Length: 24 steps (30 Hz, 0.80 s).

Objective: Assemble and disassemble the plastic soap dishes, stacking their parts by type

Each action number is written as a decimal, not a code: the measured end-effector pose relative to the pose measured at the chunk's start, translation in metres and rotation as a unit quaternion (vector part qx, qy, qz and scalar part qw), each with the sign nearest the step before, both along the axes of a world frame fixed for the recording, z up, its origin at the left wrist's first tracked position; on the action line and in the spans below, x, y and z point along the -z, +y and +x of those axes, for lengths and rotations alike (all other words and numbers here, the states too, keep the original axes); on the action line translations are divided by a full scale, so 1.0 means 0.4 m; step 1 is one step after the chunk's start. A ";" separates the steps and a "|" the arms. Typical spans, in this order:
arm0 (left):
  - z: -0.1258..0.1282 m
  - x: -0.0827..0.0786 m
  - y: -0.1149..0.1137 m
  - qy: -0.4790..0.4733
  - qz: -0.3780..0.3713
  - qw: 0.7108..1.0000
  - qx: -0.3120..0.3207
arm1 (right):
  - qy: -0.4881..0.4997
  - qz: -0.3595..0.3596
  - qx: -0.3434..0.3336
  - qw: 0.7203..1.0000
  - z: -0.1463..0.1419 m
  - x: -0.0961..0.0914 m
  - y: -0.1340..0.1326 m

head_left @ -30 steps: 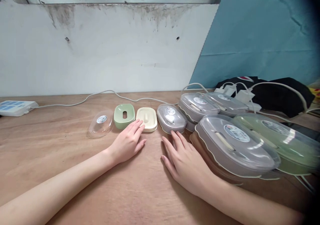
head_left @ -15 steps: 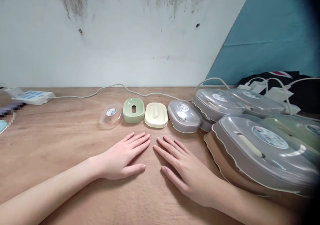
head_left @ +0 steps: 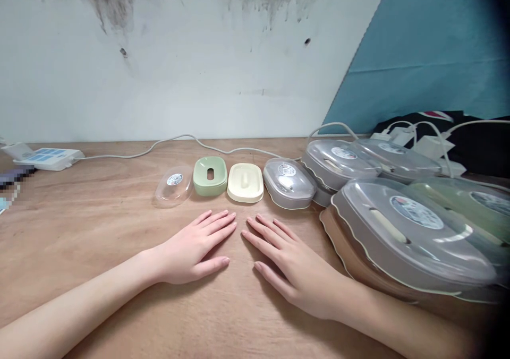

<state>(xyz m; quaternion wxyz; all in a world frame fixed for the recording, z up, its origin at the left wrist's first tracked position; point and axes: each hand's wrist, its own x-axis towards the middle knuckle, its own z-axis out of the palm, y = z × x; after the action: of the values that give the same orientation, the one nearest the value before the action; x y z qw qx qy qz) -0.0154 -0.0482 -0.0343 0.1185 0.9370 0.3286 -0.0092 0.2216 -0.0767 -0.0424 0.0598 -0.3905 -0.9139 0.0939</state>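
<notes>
My left hand (head_left: 196, 250) lies flat on the wooden table (head_left: 99, 210), fingers stretched out, holding nothing. Across from it, my right hand (head_left: 289, 263) also rests flat with its fingers apart and nothing in them. Beyond the fingertips stands a row: a clear plastic cover (head_left: 173, 191) with a round label, a green box (head_left: 210, 185) with an oval slot in its top, and a cream tray-like piece (head_left: 245, 184) with a raised bar in its middle. At the row's right end sits a grey box under a clear cover (head_left: 290, 182). Neither hand touches these pieces.
Stacked boxes with clear labelled covers (head_left: 406, 226) crowd the right side close to my right forearm. A white power strip (head_left: 50, 158) lies at the far left, its cable (head_left: 159, 143) running along the wall. White plugs (head_left: 434, 147) and dark cloth (head_left: 478, 141) are at the back right.
The whole view has shifted slightly, so the things on the table appear a little further left. Both hands stay flat in the same place on the table.
</notes>
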 end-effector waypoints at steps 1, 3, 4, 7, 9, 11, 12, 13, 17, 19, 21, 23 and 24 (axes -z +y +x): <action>0.000 0.000 0.001 0.002 0.001 1.000 -0.001 | -0.002 0.000 0.000 1.000 0.000 0.000 0.000; -0.001 0.000 0.000 0.004 0.002 1.000 0.000 | -0.003 0.001 0.000 1.000 0.000 0.000 0.001; -0.002 0.000 -0.001 0.003 0.002 1.000 0.001 | -0.004 0.001 0.000 1.000 0.000 0.000 0.001; -0.007 0.003 -0.004 -0.008 0.005 1.000 0.007 | -0.006 0.002 0.001 1.000 -0.001 0.000 0.002; -0.005 0.007 -0.001 -0.026 0.010 1.000 0.007 | -0.006 0.005 0.001 1.000 -0.001 -0.001 0.002; 0.008 0.014 0.011 -0.057 0.022 0.998 -0.007 | -0.004 0.010 0.000 1.000 -0.003 0.000 0.001; 0.019 0.018 0.021 -0.074 0.030 0.997 -0.017 | -0.003 0.014 -0.001 1.000 -0.003 0.001 0.001; 0.032 0.022 0.034 -0.090 0.038 0.995 -0.028 | -0.001 0.018 -0.001 1.000 -0.003 0.004 0.002; 0.079 0.034 0.081 -0.157 0.069 0.985 -0.031 | 0.032 0.060 0.017 0.998 0.001 0.017 0.001; 0.085 0.034 0.088 -0.190 0.089 0.977 -0.030 | 0.064 0.101 0.033 0.992 0.005 0.022 0.000; 0.076 0.032 0.082 -0.217 0.102 0.970 -0.036 | 0.096 0.134 0.050 0.985 0.009 0.024 -0.002; 0.059 0.030 0.071 -0.245 0.108 0.963 -0.040 | 0.119 0.146 0.073 0.979 0.012 0.025 -0.002; 0.049 0.029 0.066 -0.258 0.107 0.959 -0.039 | 0.125 0.145 0.086 0.978 0.013 0.026 -0.002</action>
<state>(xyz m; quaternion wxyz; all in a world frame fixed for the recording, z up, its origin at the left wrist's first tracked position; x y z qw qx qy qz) 0.0043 -0.0218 -0.0457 0.0984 0.9012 0.3220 0.2730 0.2268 -0.0775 -0.0528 0.2378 -0.4402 -0.8659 0.0025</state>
